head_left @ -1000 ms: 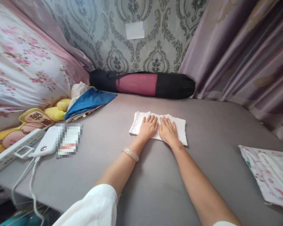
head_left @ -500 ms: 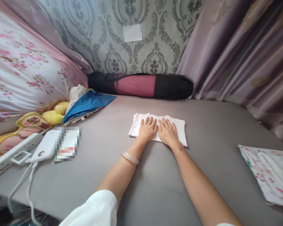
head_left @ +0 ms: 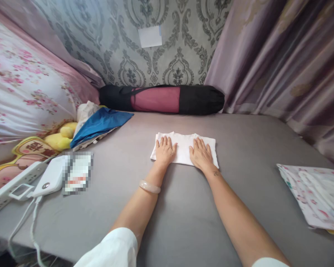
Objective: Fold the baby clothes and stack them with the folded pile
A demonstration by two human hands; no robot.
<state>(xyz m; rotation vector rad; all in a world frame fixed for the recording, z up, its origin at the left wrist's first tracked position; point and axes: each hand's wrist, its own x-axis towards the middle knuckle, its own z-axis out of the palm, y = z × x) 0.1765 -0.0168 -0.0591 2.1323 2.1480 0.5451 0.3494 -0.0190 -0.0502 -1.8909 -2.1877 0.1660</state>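
Sliding apart since the earlier frames, the person's left hand (head_left: 166, 150) and right hand (head_left: 201, 152), side by side before, now leave a strip of the folded white cloth (head_left: 183, 149) showing between them. Both lie flat on it, palms down, fingers extended and slightly parted, gripping nothing. The cloth rests on the grey sheet (head_left: 183, 215), in front of a long black-and-maroon bag (head_left: 156, 100). Well to its right lies folded floral fabric (head_left: 313, 196); well to its left, a white power bank (head_left: 52, 176).
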